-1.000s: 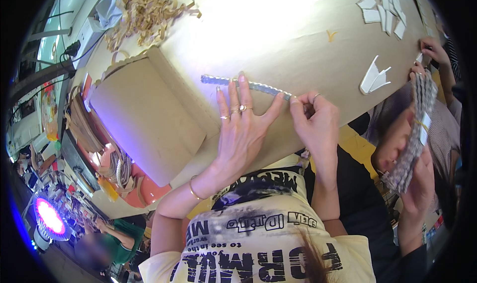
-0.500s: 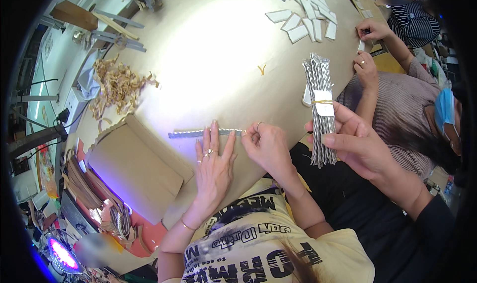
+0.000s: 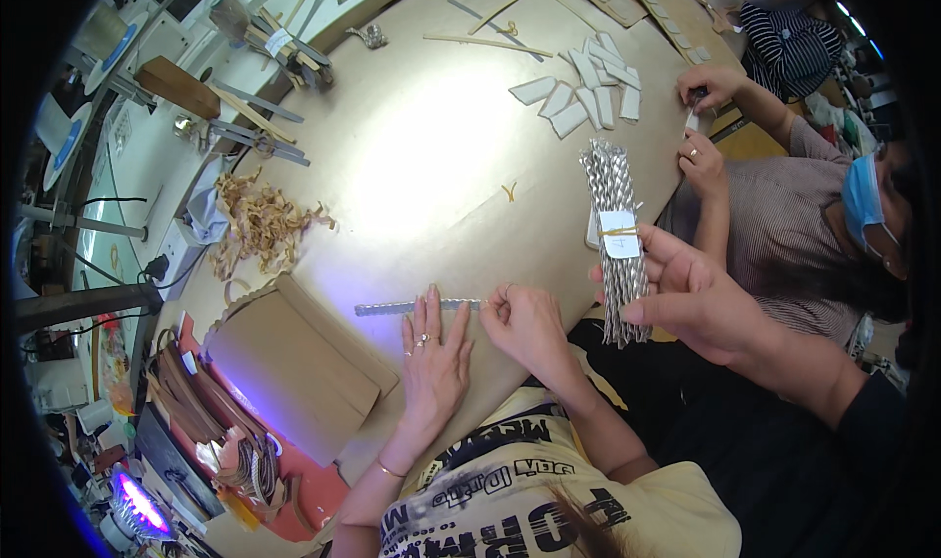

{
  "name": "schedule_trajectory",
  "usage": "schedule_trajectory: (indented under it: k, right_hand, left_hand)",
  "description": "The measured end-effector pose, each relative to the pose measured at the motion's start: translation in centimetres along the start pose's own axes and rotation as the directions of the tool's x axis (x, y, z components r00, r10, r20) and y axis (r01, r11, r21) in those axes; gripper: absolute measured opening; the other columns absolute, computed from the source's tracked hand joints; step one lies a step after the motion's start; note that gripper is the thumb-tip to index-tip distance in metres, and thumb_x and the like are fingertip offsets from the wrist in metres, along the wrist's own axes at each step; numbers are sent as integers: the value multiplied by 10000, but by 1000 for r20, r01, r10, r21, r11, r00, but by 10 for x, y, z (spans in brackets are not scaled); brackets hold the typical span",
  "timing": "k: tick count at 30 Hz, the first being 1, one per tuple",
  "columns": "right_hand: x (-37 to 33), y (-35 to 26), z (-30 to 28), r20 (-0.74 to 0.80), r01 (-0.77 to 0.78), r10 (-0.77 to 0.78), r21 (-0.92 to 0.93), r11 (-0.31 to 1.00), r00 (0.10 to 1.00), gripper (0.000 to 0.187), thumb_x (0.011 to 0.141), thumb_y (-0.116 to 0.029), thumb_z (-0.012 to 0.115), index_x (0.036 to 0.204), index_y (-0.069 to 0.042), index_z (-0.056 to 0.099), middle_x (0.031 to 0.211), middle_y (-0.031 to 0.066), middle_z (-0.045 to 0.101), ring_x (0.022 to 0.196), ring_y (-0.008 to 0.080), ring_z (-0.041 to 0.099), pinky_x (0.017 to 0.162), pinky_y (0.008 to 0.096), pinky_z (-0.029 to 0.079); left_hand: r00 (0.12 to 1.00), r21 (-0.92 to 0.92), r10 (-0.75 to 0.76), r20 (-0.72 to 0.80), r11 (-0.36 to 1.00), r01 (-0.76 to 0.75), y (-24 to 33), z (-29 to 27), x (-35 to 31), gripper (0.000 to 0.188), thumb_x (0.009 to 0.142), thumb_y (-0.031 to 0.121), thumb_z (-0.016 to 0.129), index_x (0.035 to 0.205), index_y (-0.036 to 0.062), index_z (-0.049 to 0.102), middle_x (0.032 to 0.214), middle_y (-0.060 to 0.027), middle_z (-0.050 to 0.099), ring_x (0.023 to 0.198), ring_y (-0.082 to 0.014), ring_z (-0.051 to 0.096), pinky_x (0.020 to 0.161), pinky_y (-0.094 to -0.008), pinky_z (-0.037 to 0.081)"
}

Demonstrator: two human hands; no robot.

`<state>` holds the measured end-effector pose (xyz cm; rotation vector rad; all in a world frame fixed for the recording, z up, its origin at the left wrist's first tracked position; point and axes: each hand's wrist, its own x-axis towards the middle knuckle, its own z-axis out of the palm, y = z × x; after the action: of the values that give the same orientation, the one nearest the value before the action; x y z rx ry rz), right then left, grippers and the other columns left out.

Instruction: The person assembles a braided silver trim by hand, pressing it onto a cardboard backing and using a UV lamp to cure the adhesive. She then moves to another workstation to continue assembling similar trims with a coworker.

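Note:
A thin silver braided strip (image 3: 380, 309) lies across the brown tabletop in front of me. My left hand (image 3: 433, 360) rests flat on it, palm down, with fingers stretched and spread. At the strip's right end, my right hand (image 3: 530, 329) pinches it between thumb and bent fingers; the very tip is hidden under them. To the right, a dark-sleeved person's hand (image 3: 708, 295) holds up a bundle of silver braided strips (image 3: 616, 181), wrapped with a white label and a yellow band.
White flat pieces (image 3: 588, 88) lie scattered at the far right, near another person's hands (image 3: 701, 161). Tan scraps (image 3: 260, 227) are heaped at the left, with a folded brown board (image 3: 294, 362) nearer. Tools (image 3: 245, 127) stand along the left edge. A twisted yellow band (image 3: 510, 193) lies mid-table.
The view has shifted, so most of the scene sits lower and more of the far table shows. Both my hands stay at the strip; the other hand still holds the bundle.

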<state>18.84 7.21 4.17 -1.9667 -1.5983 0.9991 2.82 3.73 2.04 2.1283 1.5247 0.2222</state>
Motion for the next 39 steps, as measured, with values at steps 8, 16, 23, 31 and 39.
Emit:
schedule_trajectory:
  k: [8,16,23,31,39]
  right_hand:
    - [0,-2,-1,-9,9,-9,3,1000,1000,244,821,-221,610,722,-2,650,613,176,631,602,365,644,616,447,518]
    - [-2,0,-1,-24,14,-15,-21,1000,1000,235,821,-223,630,748,-1,655,619,143,637,583,323,648,593,411,509]
    - [-1,5,2,-45,40,-42,-32,999,998,222,816,-213,636,749,-2,653,614,144,633,585,317,648,595,395,512]
    - [-2,5,1,-40,75,-76,-24,997,996,220,808,-216,629,730,-12,657,645,160,649,617,345,653,628,430,520]
    - [1,6,-3,10,110,-110,13,994,994,205,800,-179,640,762,22,659,600,145,621,551,272,638,565,358,492]
  left_hand:
    - [998,20,6,-57,1000,-4,0,5,-1,501,936,215,532,1426,149,454,1555,-217,231,1419,-415,247,1137,-548,202]
    - [997,-15,15,-80,1000,-17,0,6,-1,493,931,204,524,1415,136,461,1551,-225,234,1423,-425,228,1148,-544,177]
    - [997,-21,0,-82,1000,-1,0,6,-1,499,926,205,527,1417,151,458,1554,-222,229,1419,-433,234,1154,-536,169]
    - [987,1,21,-160,1000,-21,-1,10,-5,484,956,262,515,1427,178,446,1552,-188,254,1418,-375,272,1148,-505,222]
    - [990,-36,4,-140,999,-9,-2,8,-7,496,939,275,532,1426,214,454,1565,-151,245,1430,-343,264,1157,-485,211]
